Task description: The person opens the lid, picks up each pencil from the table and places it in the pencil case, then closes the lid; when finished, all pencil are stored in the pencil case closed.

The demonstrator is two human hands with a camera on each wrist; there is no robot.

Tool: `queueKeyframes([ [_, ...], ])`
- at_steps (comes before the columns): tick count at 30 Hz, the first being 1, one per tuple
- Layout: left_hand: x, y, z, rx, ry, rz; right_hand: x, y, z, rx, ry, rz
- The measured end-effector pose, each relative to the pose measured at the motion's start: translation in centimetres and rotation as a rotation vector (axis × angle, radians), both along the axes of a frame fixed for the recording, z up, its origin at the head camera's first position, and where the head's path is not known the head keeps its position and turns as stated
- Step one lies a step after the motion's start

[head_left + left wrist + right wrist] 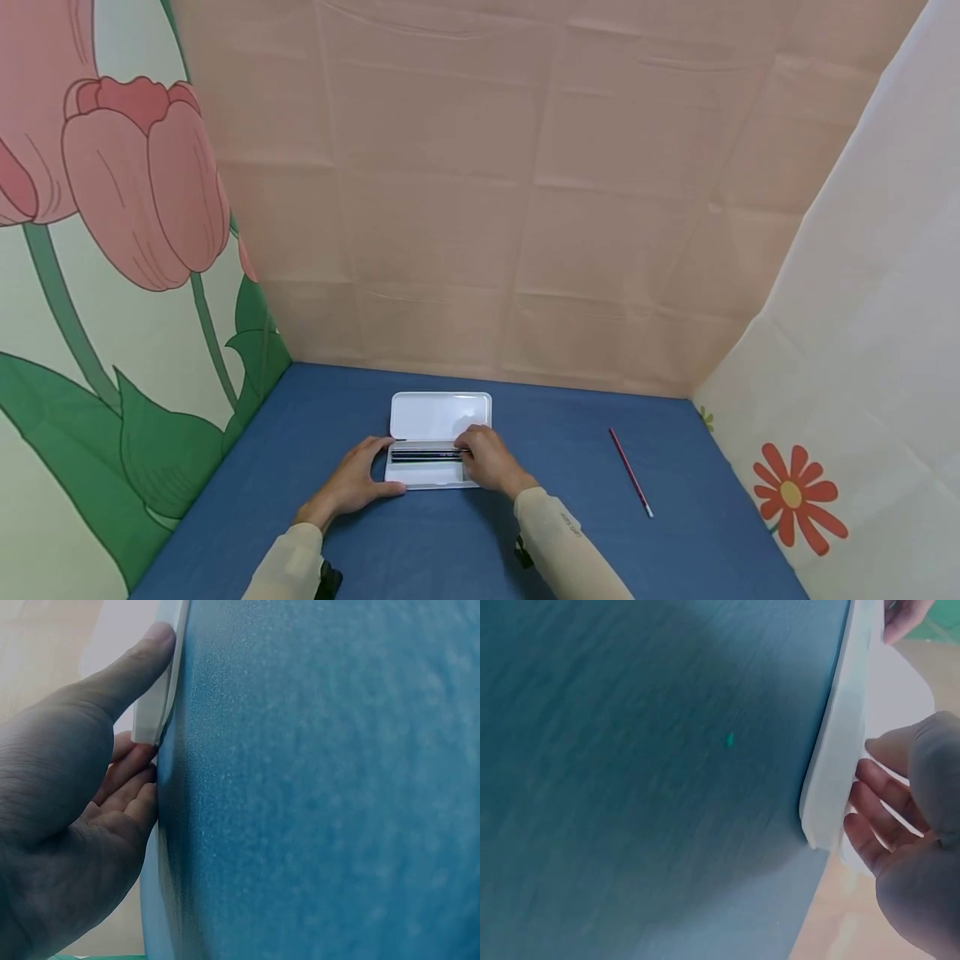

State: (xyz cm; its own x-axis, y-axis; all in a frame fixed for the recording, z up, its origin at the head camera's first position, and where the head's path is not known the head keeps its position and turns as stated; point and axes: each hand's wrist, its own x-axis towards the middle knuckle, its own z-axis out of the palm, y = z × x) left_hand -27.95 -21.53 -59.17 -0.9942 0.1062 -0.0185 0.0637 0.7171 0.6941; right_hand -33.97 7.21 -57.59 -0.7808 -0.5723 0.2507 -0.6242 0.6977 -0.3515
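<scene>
A white pencil case (426, 482) lies with its lid (441, 415) raised at the back. Several dark pencils (423, 456) lie lengthwise inside it. My left hand (354, 482) holds the case's left end, thumb at the front edge and fingers round the rear corner. In the left wrist view, the thumb presses on the case's white side (154, 712). Bent fingers of my right hand (487, 458) reach into the case over the pencils' right ends. The right wrist view shows its fingertips passing behind the white rim (838, 750), so whether they pinch a pencil is hidden.
Farther right on the blue table (570, 500) lies a red pencil (630, 471) with a white end, apart from the case. A beige sheet (510, 208) hangs behind the table, with flower-printed sheets on the left and right.
</scene>
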Motion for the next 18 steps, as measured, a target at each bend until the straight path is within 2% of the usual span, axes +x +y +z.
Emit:
queueKeyframes([
  [13, 0.0, 0.1, 0.0, -0.005, 0.002, 0.001, 2.0, 4.8, 0.7, -0.132, -0.058, -0.043],
  [18, -0.1, 0.2, -0.1, -0.002, -0.003, 0.004, 2.9, 7.4, 0.7, -0.151, -0.086, -0.099],
])
